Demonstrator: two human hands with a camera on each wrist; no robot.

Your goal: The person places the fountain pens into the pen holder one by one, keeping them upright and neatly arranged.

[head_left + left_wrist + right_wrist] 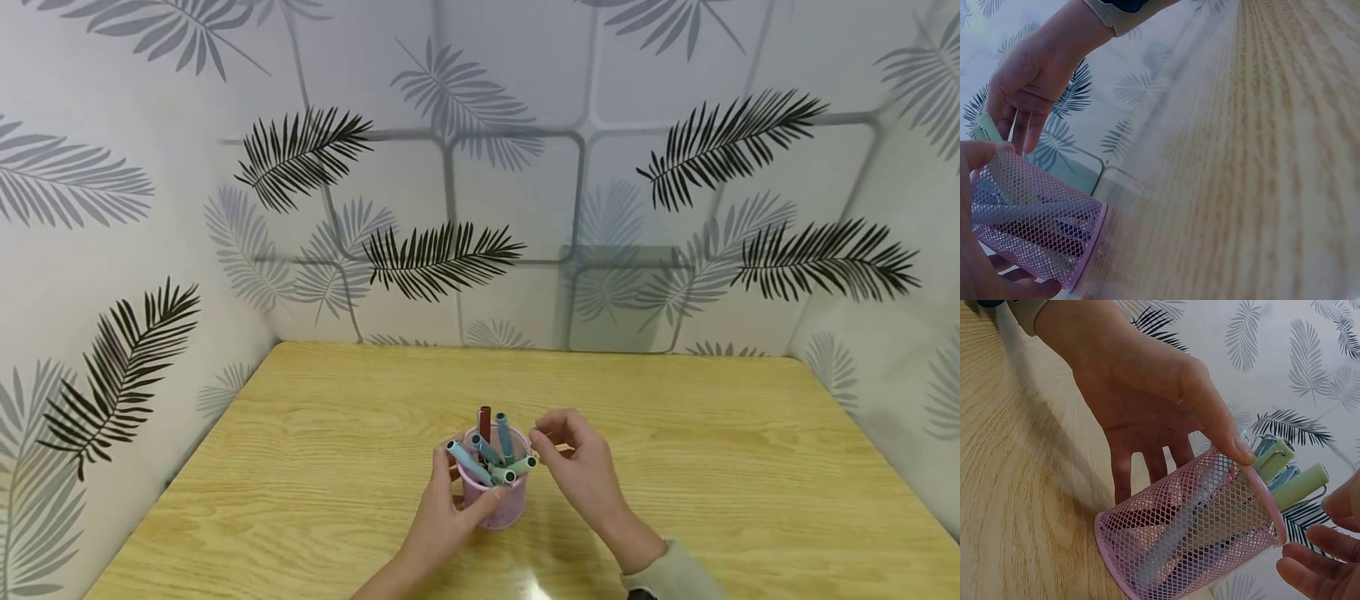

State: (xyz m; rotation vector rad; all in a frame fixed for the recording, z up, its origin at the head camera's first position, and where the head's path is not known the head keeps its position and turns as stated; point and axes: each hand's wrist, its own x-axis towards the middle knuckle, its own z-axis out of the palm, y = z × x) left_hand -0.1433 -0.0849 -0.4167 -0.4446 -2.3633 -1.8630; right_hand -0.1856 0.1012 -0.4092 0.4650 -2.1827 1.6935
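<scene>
A pink mesh pen holder (501,507) stands upright on the table, filled with several capped pens. Among them are a dark red pen (485,423), a blue pen (503,433), a light blue pen (467,458) and two light green pens (1300,487). My left hand (450,504) grips the holder, thumb at the near rim and fingers around its left side. Beside the right of the rim is my right hand (581,462), its fingers loosely bent. The right wrist view shows these fingers (1313,565) apart from the pens, with nothing visible between them.
The wood-grain table (337,417) reaches back to a wall (510,192) with a leaf pattern, which also rises on both sides. A pale sleeve (671,575) and a dark band (642,594) are on the right wrist.
</scene>
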